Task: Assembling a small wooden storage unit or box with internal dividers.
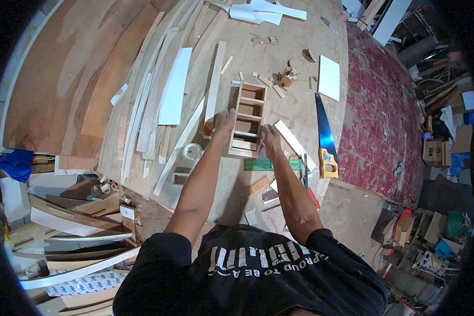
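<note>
A small wooden shelf frame, open-faced with several cross pieces, lies flat near the middle of the plywood surface, and both hands are laid on it. The left hand is set against the frame's left side rail, fingers bent over the edge; the right hand is placed at the lower right corner. Whether either hand is gripping the wood or only pressing on it cannot be told, since the fingertips are too small and partly hidden behind the frame.

For the piece to be steadied well, pressure is best kept even on both rails so that the frame is not racked out of square, and the cross pieces should be checked as seated flush before any force is added. The frame is best kept flat on the surface, away from the loose offcuts just above it, which could lift one corner if it were slid over them. The green ruler just below the frame and the blue handsaw to the right lie within reach, the saw's teeth being worth minding.

It cannot be made out whether the joints are glued, nailed or only dry-fitted. The frame's lower end is partly covered by the right hand, and the small things under the right forearm are unclear
</note>
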